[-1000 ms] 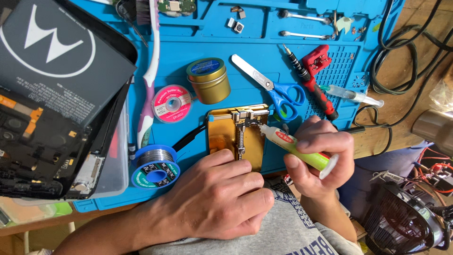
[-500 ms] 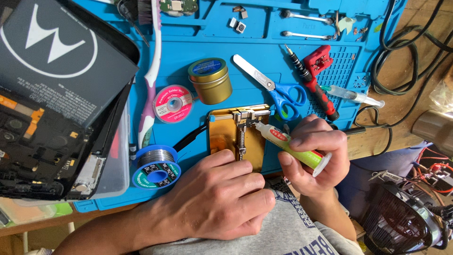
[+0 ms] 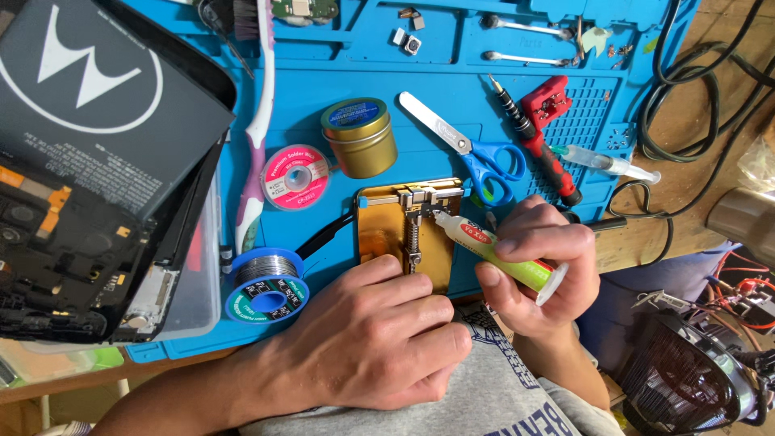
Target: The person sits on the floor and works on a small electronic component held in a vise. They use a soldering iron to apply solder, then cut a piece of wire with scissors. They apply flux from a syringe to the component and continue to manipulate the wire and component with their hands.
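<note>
A gold metal clamp fixture point(image 3: 387, 230) lies on the blue work mat point(image 3: 339, 64), with a small silver clamp piece at its middle. My left hand point(image 3: 367, 339) rests with curled fingers on the fixture's near edge and holds it down. My right hand point(image 3: 537, 270) grips a green and white syringe tube point(image 3: 492, 246) with a red label. The tube's tip points at the clamp's top right corner, touching or nearly touching it.
On the mat lie blue-handled scissors point(image 3: 476, 153), a red screwdriver point(image 3: 541, 145), a gold tin point(image 3: 359, 137), a pink wick reel point(image 3: 295, 176), a solder spool point(image 3: 266, 287) and a toothbrush point(image 3: 258, 121). A dismantled black device point(image 3: 89, 161) lies left. A fan point(image 3: 686, 379) stands lower right.
My right hand has brought the syringe tube up and left, so its tip has moved from beside the fixture to the clamp's top corner. My left hand has stayed put.
</note>
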